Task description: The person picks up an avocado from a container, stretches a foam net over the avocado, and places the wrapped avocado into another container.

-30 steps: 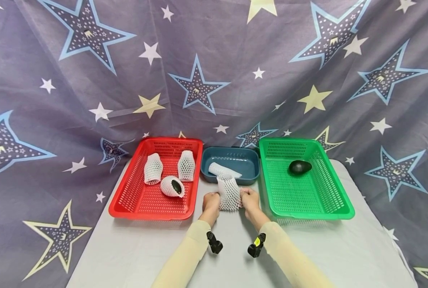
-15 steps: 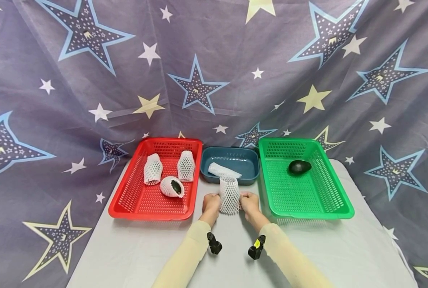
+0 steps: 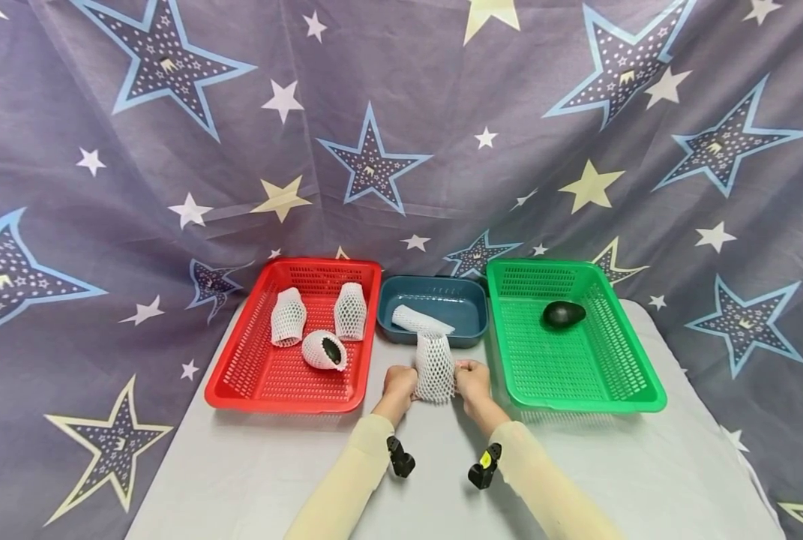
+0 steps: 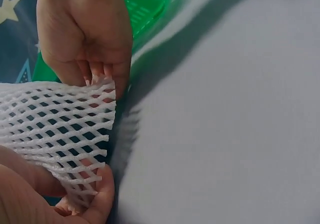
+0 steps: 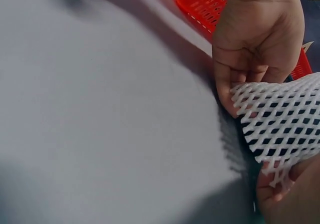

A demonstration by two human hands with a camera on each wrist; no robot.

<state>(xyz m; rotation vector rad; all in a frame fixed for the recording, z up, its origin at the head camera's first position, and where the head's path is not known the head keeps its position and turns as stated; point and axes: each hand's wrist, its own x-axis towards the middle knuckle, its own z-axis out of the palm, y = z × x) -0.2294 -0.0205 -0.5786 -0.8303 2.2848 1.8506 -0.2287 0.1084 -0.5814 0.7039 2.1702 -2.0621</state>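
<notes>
A white foam net sleeve [image 3: 435, 367] stretches between my two hands in front of the blue tray. My left hand [image 3: 399, 384] pinches the left side of its near end between thumb and fingers. On the other side my right hand [image 3: 472, 381] pinches the opposite edge. The wrist views show the sleeve's cut end [image 4: 102, 129] spread wide, with dark background through the mesh. A second foam net sleeve [image 3: 420, 320] lies flat in the blue tray [image 3: 468, 296]. One bare avocado [image 3: 563, 314] lies in the green basket [image 3: 543, 367].
To the left stands a red basket [image 3: 280, 394]. Inside are an avocado [image 3: 333, 350] in foam net, a second wrapped piece [image 3: 288, 318] and a third wrapped piece [image 3: 350, 312]. A star-patterned curtain [image 3: 401, 135] hangs behind the white-covered table [image 3: 441, 495].
The held foam net sleeve has come slightly nearer and stands straighter than one second ago. Both hands keep their pinch at its sides. The baskets and tray are unchanged.
</notes>
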